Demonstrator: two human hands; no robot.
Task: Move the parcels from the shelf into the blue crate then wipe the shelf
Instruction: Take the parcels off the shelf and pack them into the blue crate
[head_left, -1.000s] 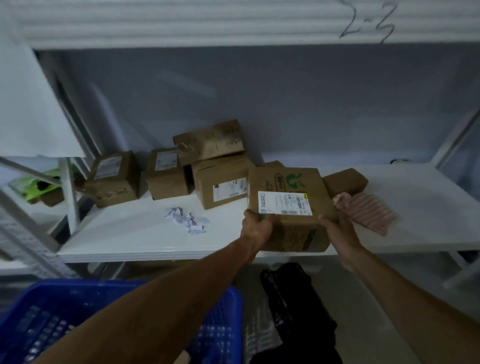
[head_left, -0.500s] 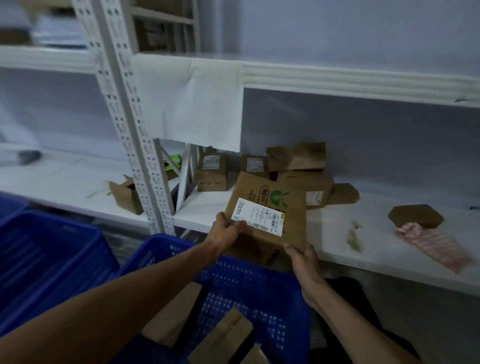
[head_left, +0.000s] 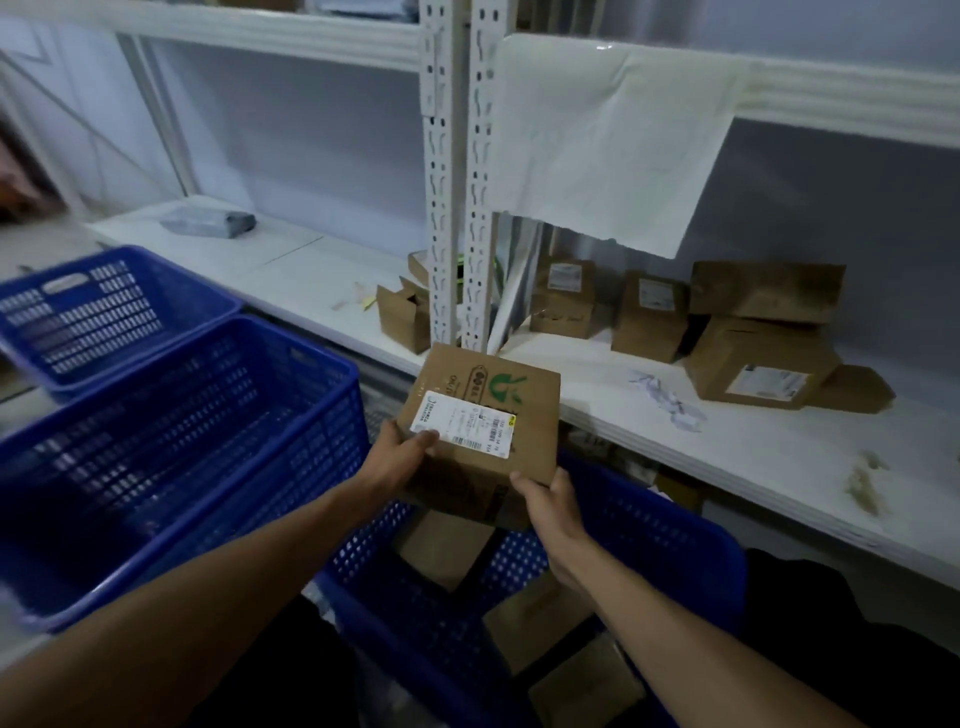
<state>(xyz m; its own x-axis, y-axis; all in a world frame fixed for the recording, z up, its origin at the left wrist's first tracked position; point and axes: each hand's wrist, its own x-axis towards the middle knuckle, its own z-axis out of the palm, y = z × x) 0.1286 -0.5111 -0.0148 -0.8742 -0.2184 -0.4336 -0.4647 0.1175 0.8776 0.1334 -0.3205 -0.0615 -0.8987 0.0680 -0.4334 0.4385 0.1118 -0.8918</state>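
Parcel (head_left: 480, 431) with the white label is hanging in mid-air over the blue crate (head_left: 675, 540), clear of the shelf's front edge (head_left: 727, 452). Left hand (head_left: 397, 460) is gripping its near-left corner, right hand (head_left: 545, 496) is clasping the near-right corner. Transfer step, by the look of it; next the box probably needs lowering into the gap beside the cardboard boxes (head_left: 524, 613) already lying in that crate. Several parcels (head_left: 753, 364) are waiting at the shelf's back, paper scraps (head_left: 665, 400) near them. Two other blue crates (head_left: 171, 441) at the left are showing nothing inside.
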